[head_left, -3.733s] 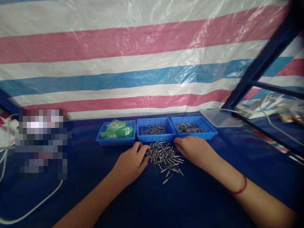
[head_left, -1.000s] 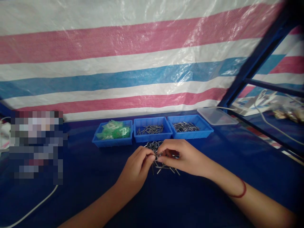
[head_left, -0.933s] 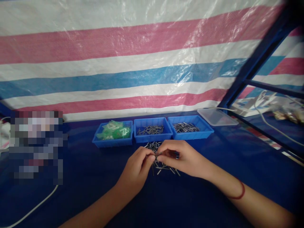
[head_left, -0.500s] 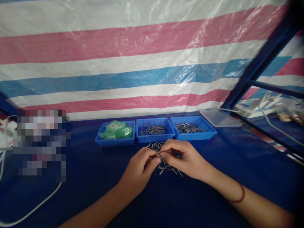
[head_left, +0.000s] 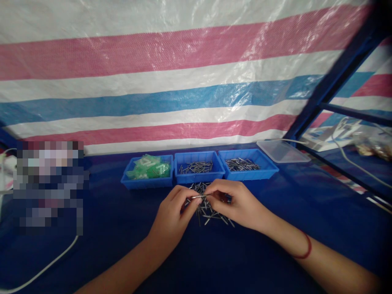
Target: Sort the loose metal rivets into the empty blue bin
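A thin silvery pin that looks like a blind rivet (head_left: 199, 197) lies level between my two hands. My left hand (head_left: 175, 212) pinches its left end between thumb and fingers. At the other end, the fingertips of my right hand (head_left: 237, 203) are closed on the same rivet. Beneath and just beyond the fingers spreads a loose pile of similar rivets (head_left: 211, 217) on the dark blue tabletop (head_left: 196, 261), partly hidden by both hands.
Behind the pile stand three blue bins: the left bin (head_left: 147, 182) holds green plastic packets, the middle bin (head_left: 199, 178) and right bin (head_left: 252, 174) hold metal pins. A clear lid (head_left: 283, 152) lies at the back right. A white cable (head_left: 45, 267) runs along the left.
My left hand has shifted slightly left, away from my right fingertips. The rivet now shows stretched between them. My right hand has barely moved.
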{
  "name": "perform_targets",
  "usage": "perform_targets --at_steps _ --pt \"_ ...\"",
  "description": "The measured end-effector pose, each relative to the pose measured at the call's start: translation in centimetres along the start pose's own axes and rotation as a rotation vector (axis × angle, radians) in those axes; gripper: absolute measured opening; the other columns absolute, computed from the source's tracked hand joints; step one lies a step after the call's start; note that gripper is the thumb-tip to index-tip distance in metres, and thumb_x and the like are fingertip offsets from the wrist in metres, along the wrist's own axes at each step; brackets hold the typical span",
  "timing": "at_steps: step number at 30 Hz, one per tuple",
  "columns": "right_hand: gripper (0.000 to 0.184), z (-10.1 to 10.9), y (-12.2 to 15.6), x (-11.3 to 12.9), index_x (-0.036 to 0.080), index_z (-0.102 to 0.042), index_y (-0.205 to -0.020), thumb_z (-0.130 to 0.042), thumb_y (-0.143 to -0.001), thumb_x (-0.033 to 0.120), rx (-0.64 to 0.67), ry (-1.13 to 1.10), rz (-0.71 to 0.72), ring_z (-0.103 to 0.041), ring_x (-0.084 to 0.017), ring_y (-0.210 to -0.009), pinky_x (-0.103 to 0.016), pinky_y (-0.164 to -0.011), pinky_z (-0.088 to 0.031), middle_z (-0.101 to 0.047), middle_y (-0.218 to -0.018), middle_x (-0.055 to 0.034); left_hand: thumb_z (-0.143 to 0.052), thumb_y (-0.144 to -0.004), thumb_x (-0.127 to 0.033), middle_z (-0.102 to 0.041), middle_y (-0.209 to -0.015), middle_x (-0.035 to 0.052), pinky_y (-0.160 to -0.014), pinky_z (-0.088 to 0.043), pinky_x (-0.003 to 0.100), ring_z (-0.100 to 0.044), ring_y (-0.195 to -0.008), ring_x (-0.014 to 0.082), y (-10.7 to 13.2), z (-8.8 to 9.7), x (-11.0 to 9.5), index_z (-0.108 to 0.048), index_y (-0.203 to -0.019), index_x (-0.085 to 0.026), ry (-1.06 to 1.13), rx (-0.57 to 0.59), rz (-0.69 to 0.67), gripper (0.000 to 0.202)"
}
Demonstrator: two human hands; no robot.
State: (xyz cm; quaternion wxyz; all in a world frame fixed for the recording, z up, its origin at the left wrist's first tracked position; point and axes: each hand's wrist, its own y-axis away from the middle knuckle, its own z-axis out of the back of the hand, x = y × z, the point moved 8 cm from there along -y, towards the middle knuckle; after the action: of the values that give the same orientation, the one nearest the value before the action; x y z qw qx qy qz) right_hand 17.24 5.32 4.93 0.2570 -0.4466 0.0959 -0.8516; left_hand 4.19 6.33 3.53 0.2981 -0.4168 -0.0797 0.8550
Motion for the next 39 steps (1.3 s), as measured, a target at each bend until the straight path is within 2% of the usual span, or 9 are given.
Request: perform_targets --at_steps 3,5,7,11,14,17,22,31,39 --pt "0.012 -0.4 -0.2 0.4 0.017 -0.064 -0.083 -0.053 -0.082 0.013 0.08 0.089 0.064 -0.054 -0.01 -0.064 -0.023 -0.06 -0.041 -0.06 -0.072 -0.0002 -0.053 -0.09 -0.025 -0.06 -0.089 0.0009 -0.069 -0.043 0.023 -0.056 -0.075 0.0134 0.1 0.2 -0.2 -0.059 -0.094 -0.021 -0.032 -0.009 -0.011 0.008" --pt "0.013 0.4 -0.4 0.2 0.017 -0.063 -0.082 -0.051 -0.083 0.013 0.056 0.158 0.067 -0.055 -0.011 -0.065 -0.024 -0.062 -0.042 -0.061 -0.073 -0.0009 -0.052 -0.091 -0.026 -0.06 -0.089 0.0011 -0.071 -0.044 0.025 -0.057 -0.077 0.0145 0.1 0.0 -0.3 -0.058 -0.098 -0.022 -0.055 0.016 -0.011 0.011" --pt "0.014 2.7 -0.7 -0.7 0.017 -0.062 -0.08 -0.049 -0.083 0.014 -0.056 0.261 0.031 -0.055 -0.013 -0.065 -0.025 -0.063 -0.042 -0.063 -0.074 -0.002 -0.051 -0.091 -0.028 -0.061 -0.089 0.0011 -0.075 -0.044 0.026 -0.058 -0.081 0.0155 0.2 -0.4 -0.8 -0.058 -0.101 -0.022 -0.082 0.082 -0.04 0.013" --pt "0.014 9.2 -0.3 -3.8 0.017 -0.063 -0.079 -0.049 -0.081 0.02 -0.349 0.591 -0.142 -0.057 -0.016 -0.065 -0.027 -0.062 -0.041 -0.064 -0.073 -0.004 -0.054 -0.091 -0.032 -0.064 -0.092 0.0023 -0.079 -0.042 0.031 -0.058 -0.088 0.0186 0.7 -1.9 -1.8 -0.063 -0.096 -0.022 -0.183 0.246 -0.151 0.015" --pt "0.02 12.6 0.5 -6.6 0.017 -0.066 -0.079 -0.05 -0.08 0.029 -0.399 0.87 -0.347 -0.058 -0.019 -0.061 -0.028 -0.055 -0.036 -0.064 -0.07 -0.006 -0.061 -0.086 -0.035 -0.065 -0.094 0.003 -0.075 -0.041 0.034 -0.058 -0.087 0.0213 1.1 -2.8 -1.8 -0.064 -0.096 -0.021 -0.303 0.301 -0.184 0.017" --pt "0.029 13.7 0.9 -7.7 0.015 -0.068 -0.084 -0.048 -0.082 0.037 -0.397 0.978 -0.43 -0.057 -0.02 -0.057 -0.028 -0.05 -0.032 -0.063 -0.065 -0.0068 -0.061 -0.086 -0.032 -0.065 -0.094 0.0032 -0.073 -0.04 0.034 -0.057 -0.087 0.0215 1.3 -3.5 -1.7 -0.064 -0.094 -0.02 -0.406 0.334 -0.204 0.014" --pt "0.026 11.4 0.3 -5.4 0.017 -0.067 -0.083 -0.048 -0.085 0.035 -0.399 0.825 -0.296 -0.059 -0.019 -0.061 -0.028 -0.056 -0.037 -0.065 -0.068 -0.0053 -0.048 -0.093 -0.021 -0.064 -0.089 0.0045 -0.071 -0.04 0.034 -0.057 -0.083 0.0201 1.1 -4.0 -1.8 -0.063 -0.089 -0.018 -0.526 0.359 -0.224 0.016" --pt "0.024 3.1 -0.5 -1.3 0.018 -0.065 -0.078 -0.046 -0.089 0.028 -0.017 0.488 -0.048 -0.056 -0.016 -0.066 -0.03 -0.065 -0.041 -0.062 -0.07 -0.0044 -0.056 -0.088 -0.024 -0.061 -0.087 0.0041 -0.068 -0.04 0.033 -0.057 -0.081 0.0202 1.2 -4.2 -1.6 -0.062 -0.086 -0.018 -0.542 0.361 -0.21 0.008" --pt "0.023 1.6 -0.3 -1.1 0.017 -0.064 -0.073 -0.046 -0.088 0.02 0.06 0.443 -0.022 -0.055 -0.015 -0.067 -0.029 -0.065 -0.04 -0.06 -0.069 -0.0039 -0.054 -0.087 -0.021 -0.06 -0.086 0.0059 -0.069 -0.041 0.036 -0.056 -0.081 0.0225 1.0 -4.3 -1.6 -0.059 -0.083 -0.017 -0.608 0.345 -0.166 0.008"
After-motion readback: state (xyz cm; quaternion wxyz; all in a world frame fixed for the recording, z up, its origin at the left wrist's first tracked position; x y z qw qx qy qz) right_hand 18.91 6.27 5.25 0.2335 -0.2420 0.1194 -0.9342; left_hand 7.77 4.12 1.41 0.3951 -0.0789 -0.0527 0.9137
